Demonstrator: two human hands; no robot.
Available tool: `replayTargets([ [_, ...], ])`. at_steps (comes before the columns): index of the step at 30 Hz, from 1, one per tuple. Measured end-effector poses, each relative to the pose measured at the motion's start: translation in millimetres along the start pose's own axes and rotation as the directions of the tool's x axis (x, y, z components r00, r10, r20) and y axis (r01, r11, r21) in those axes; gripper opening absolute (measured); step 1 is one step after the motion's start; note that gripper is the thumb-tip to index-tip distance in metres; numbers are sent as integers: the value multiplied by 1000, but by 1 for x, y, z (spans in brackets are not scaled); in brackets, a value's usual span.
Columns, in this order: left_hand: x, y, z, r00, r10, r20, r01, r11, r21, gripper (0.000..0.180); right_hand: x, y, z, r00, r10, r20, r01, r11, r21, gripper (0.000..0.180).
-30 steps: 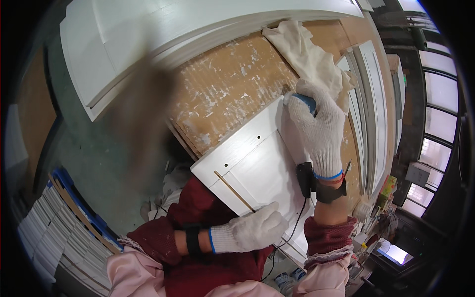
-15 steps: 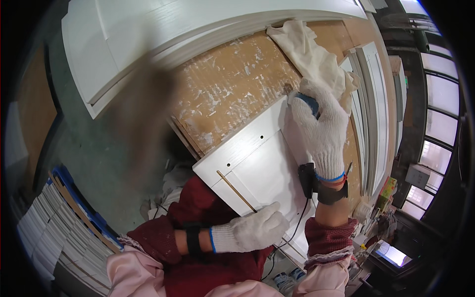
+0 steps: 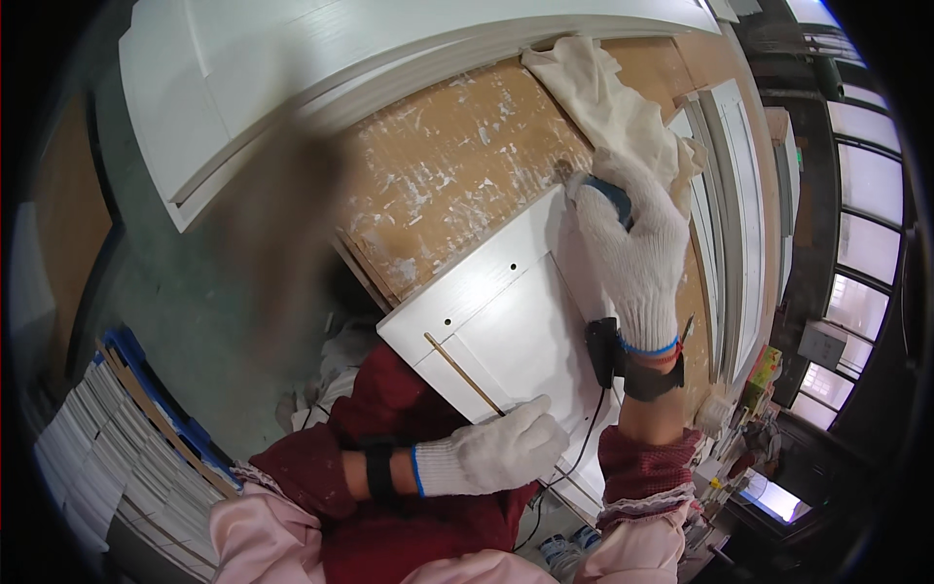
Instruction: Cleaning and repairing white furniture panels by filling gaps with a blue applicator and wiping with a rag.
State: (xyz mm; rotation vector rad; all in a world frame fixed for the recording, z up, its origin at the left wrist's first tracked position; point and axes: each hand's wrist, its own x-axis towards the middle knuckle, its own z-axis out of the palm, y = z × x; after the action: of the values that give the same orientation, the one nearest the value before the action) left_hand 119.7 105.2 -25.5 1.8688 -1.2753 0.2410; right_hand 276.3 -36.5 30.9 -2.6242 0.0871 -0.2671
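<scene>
Nearest, the left hand [image 3: 511,453] has its fingers curled closed round a stick [image 3: 465,376]; should that fist dip, the tip could scratch the white panel [image 3: 520,316]. And the panel lies on the table's near side, a corner past the edge, so a heavy lean might tip it! A slack cable [image 3: 594,419] could snag the right arm. Beyond, the right hand [image 3: 637,219] wraps its fingers snugly round a blue block [image 3: 613,199]; uneven pressure might mark the edge. The count: two gloved hands, one stick, one panel, two clear holes [image 3: 514,267], one block, one table [image 3: 467,156], one far cloth [image 3: 613,92].
</scene>
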Motion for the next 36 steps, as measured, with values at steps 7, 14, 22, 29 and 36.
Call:
replayTargets([
  [7, 2, -3, 0, 999, 21, -31, -22, 999, -40, 15, 4, 6, -9, 997, 78, 3, -78, 996, 50, 26],
  [14, 2, 0, 1, 1000, -3, -12, 2, 997, -77, 17, -30, -7, -30, 988, 136, 71, -141, 987, 71, 36],
  [22, 1, 0, 2, 997, 6, -81, -9, 999, -39, 17, -62, -10, -15, 997, 10, 75, -19, 993, 115, 35],
  [29, -1, -1, 6, 995, 51, -83, -51, 999, 2, 22, -71, -20, -5, 995, 60, 79, -66, 995, 80, 30],
  [36, -1, 1, 4, 996, 24, -83, -27, 999, -31, 20, -70, -30, -9, 988, 142, 55, -149, 977, 155, 28],
])
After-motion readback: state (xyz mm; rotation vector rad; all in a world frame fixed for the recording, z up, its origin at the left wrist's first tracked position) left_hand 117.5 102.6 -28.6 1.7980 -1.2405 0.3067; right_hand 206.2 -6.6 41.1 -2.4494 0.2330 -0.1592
